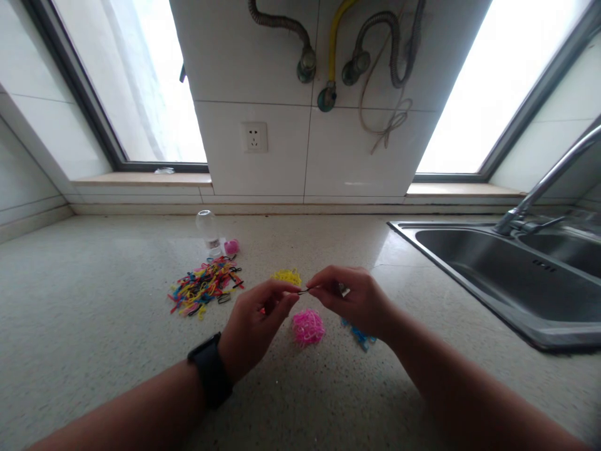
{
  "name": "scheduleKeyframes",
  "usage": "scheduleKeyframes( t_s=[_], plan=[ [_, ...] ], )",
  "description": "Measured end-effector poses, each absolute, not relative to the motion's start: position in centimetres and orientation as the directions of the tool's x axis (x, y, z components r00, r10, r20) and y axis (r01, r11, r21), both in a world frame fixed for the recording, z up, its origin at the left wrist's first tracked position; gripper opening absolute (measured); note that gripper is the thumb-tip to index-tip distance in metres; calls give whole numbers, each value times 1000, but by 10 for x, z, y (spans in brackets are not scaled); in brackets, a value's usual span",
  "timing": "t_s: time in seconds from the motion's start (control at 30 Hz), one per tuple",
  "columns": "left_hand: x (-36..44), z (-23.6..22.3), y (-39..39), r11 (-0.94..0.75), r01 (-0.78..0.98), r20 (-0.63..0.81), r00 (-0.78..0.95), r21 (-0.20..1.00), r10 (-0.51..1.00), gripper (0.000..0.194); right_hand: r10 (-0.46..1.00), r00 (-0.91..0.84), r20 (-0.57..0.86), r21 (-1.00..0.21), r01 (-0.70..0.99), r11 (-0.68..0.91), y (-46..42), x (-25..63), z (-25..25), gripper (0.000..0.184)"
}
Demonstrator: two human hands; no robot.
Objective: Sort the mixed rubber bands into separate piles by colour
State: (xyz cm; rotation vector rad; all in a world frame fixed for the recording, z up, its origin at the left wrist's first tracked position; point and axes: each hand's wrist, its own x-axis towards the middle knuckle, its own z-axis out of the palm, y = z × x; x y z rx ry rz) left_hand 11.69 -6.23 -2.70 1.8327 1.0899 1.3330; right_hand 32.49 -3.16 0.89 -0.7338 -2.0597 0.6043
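Between my two hands a small black rubber band [303, 291] is held at both ends. My left hand [256, 319], with a black watch on its wrist, pinches one end between thumb and forefinger. The other end is pinched by my right hand [350, 297]. Just below the fingertips lies a pile of pink rubber bands [308, 327]. Behind them is a yellow pile [287, 276], partly covered by my left hand. Blue bands [361, 338] show from under my right hand. A bit of red shows behind my left fingers.
A heap of mixed-colour rubber bands [206, 285] lies to the left. Behind it stand a clear plastic bottle [208, 233] and a small pink item [231, 246]. A steel sink [474, 275] with a faucet [539, 181] is on the right. The tiled wall [263, 175] bounds the countertop.
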Motion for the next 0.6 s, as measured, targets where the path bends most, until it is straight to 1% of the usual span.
scheduleKeyframes(
  t_s=[0.13, 0.27, 0.33, 0.47, 0.53, 0.6],
  plan=[
    [116, -27, -63, -455, 249, 432, 144, 855, 890, 27, 769, -384, 510, -687, 356, 633, -17, 340, 11, 20],
    [115, -30, -64, -425, 199, 399, 158, 883, 903, 31, 825, -365, 432, -667, 486, 565, 3, 361, 9, 28],
    [114, -31, -65, -420, 186, 393, 164, 888, 905, 32, 838, -376, 396, -613, 571, 546, 12, 372, 7, 30],
    [114, -30, -66, -430, 168, 403, 171, 887, 899, 33, 841, -432, 325, -428, 726, 538, 21, 384, 2, 26],
    [115, -30, -66, -428, 156, 403, 166, 890, 900, 34, 842, -441, 312, -389, 749, 537, 21, 383, 0, 25],
    [115, -29, -66, -416, 142, 395, 156, 898, 905, 34, 838, -440, 323, -395, 742, 542, 19, 376, -2, 25]
  ],
)
